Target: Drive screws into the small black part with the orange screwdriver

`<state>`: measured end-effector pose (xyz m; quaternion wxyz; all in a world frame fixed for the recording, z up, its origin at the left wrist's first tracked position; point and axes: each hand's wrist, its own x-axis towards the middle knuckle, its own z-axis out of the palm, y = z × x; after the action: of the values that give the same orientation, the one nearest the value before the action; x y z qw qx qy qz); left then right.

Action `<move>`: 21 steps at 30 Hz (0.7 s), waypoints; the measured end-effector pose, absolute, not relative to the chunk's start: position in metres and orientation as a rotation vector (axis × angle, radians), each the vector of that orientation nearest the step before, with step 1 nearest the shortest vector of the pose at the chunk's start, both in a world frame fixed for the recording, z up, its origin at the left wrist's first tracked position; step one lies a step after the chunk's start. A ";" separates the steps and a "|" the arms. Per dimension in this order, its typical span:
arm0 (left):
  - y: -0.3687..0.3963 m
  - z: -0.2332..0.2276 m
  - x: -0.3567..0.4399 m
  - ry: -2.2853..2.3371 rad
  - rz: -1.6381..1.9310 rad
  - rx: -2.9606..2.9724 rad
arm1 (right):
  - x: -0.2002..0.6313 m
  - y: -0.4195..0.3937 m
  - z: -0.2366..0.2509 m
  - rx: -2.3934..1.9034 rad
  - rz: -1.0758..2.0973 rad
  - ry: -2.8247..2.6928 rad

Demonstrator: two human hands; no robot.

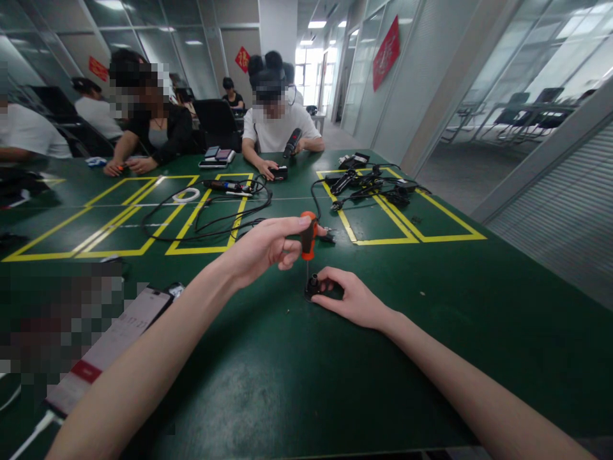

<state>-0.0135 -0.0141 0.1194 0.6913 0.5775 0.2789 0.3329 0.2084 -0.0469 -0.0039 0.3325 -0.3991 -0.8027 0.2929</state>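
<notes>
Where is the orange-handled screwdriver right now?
In the head view, the orange-handled screwdriver stands upright at table centre, gripped by the left hand, its tip on the small black part under the right hand.

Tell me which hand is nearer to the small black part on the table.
Right. The right hand rests on the table with its fingers around the small black part. The left hand is above and to its left, gripping the orange-handled screwdriver that stands on the part.
</notes>
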 end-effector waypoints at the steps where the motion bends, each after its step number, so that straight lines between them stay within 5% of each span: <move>1: -0.014 0.119 -0.014 0.615 0.745 1.285 | 0.208 -0.047 -0.004 -1.040 0.763 -2.096; 21: -0.014 0.119 -0.016 0.633 0.728 1.317 | 0.208 -0.047 -0.003 -1.053 0.753 -2.108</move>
<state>-0.0155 -0.0135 0.1193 0.6847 0.5879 0.2826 0.3251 0.2080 -0.0470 -0.0032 0.3278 -0.4023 -0.8049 0.2877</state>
